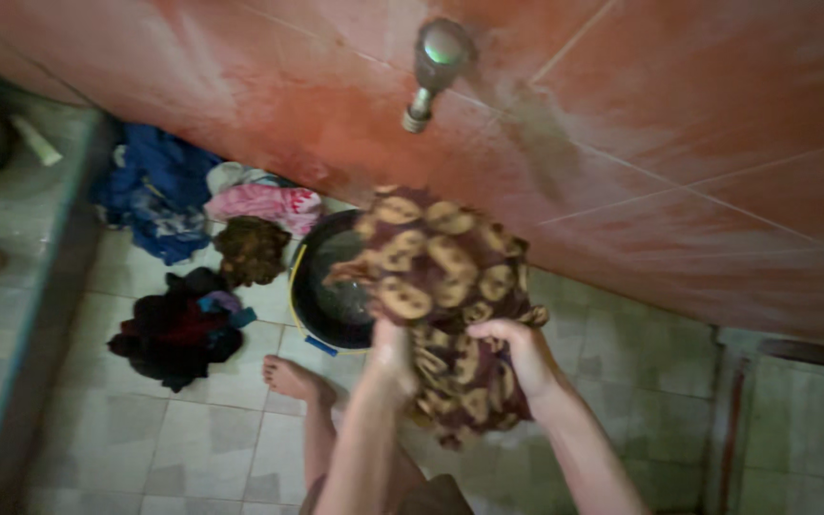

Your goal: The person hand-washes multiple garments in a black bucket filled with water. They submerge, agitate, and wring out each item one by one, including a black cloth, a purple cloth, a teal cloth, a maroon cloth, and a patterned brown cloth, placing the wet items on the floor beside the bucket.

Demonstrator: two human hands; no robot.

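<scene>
A brown cloth with a tan oval pattern (441, 277) is bunched up in front of me, held off the floor. My left hand (388, 358) grips its lower left part and my right hand (519, 351) clutches its lower right edge. Behind the cloth a dark round basin (321, 300) with a yellow rim stands on the tiled floor, partly hidden by the cloth. A metal tap (434, 67) sticks out of the red tiled wall above. My bare foot (293, 379) rests on the floor just in front of the basin.
Piles of clothes lie on the floor left of the basin: a blue heap (156, 195), a pink piece (264, 203), a brown bundle (250, 250) and a dark heap (178, 329). A raised tiled ledge (35, 315) runs along the left. A step edge (731, 420) lies at the right.
</scene>
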